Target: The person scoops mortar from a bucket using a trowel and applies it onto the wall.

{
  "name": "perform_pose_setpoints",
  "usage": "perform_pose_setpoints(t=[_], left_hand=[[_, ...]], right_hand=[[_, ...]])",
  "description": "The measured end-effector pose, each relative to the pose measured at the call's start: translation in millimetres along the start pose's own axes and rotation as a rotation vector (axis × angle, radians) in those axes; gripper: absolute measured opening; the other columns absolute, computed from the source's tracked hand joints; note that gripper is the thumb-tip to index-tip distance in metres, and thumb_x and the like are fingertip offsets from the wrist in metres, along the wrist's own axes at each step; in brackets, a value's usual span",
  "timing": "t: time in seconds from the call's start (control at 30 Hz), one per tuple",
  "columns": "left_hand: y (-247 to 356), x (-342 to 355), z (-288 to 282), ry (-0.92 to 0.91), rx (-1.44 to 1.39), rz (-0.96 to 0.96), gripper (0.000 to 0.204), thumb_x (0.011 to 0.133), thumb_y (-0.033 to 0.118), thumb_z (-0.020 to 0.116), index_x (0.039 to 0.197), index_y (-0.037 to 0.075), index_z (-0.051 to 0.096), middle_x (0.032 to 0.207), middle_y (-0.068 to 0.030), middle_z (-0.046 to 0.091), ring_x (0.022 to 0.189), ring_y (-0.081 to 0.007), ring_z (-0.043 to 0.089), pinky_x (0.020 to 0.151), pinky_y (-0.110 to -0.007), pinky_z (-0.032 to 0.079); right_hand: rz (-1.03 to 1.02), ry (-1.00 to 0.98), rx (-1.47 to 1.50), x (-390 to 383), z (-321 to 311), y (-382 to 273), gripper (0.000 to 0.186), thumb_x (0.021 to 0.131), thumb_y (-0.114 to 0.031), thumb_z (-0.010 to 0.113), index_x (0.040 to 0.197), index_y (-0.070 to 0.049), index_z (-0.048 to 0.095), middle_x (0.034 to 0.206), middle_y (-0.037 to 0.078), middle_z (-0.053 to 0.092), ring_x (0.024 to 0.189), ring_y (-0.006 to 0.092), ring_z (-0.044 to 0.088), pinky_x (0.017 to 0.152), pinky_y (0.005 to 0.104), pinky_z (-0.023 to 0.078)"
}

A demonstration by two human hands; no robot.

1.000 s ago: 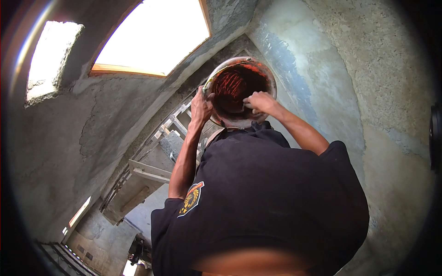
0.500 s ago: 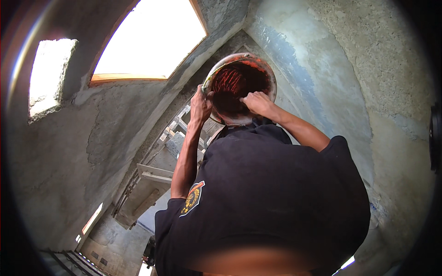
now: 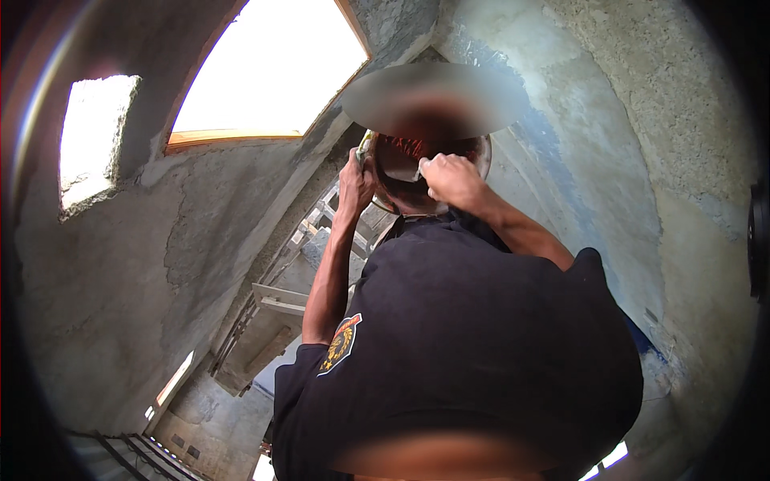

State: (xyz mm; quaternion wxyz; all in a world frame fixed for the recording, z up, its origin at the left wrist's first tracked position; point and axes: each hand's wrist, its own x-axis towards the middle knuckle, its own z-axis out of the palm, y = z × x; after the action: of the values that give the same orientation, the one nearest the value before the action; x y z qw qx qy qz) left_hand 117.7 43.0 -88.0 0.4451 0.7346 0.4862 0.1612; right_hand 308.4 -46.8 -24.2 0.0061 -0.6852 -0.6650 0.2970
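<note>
A round bucket (image 3: 485,154) stands in front of my body, its inside streaked dark red. My left hand (image 3: 355,183) is closed on the bucket's left rim, where a yellow-green patch shows by the fingers. Over the bucket's mouth, my right hand (image 3: 453,180) is a closed fist. It grips what looks like a flat scraper (image 3: 401,167), with a greyish blade and a small pale part beside the fist. Its handle is hidden in the hand. A blurred patch covers the far part of the bucket.
Rough grey plaster walls (image 3: 216,216) rise on both sides and meet beyond the bucket. A bright window opening (image 3: 269,72) and a smaller opening (image 3: 96,144) are at the left. Below my left arm are wooden boards (image 3: 281,298) and a lower floor (image 3: 212,409).
The bucket appears slightly lower in the view. My right fist has turned and lifted a little, and the greyish blade now shows beside it. My left hand keeps its hold on the rim.
</note>
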Motion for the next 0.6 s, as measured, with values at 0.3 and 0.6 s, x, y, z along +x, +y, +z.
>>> perform_pose_setpoints(t=[0.3, 0.6], left_hand=[[-2.6, 1.1, -1.8, -0.014, 0.021, 0.026, 0.020, 0.093, 0.019, 0.047, 0.106, 0.004, 0.046, 0.078, -0.0248, 0.057, 0.070, -0.0427, 0.055, 0.063, -0.044, 0.043], [3.1, 4.2, -0.8, -0.054, 0.028, 0.030, 0.020, 0.092, 0.019, 0.047, 0.105, 0.004, 0.046, 0.080, -0.0239, 0.058, 0.072, -0.0414, 0.057, 0.065, -0.044, 0.043]], right_hand=[[-0.120, -0.052, -0.190, -3.0, 19.7, 37.5, 0.021, 0.078, -0.012, 0.050, 0.069, -0.005, 0.068, 0.072, 0.014, 0.066, 0.070, 0.0269, 0.067, 0.058, 0.0377, 0.053], [-0.043, 0.068, -0.194, 11.4, 64.1, 22.5, 0.021, 0.077, -0.014, 0.051, 0.069, -0.007, 0.069, 0.068, 0.014, 0.065, 0.068, 0.0271, 0.067, 0.058, 0.0373, 0.053]])
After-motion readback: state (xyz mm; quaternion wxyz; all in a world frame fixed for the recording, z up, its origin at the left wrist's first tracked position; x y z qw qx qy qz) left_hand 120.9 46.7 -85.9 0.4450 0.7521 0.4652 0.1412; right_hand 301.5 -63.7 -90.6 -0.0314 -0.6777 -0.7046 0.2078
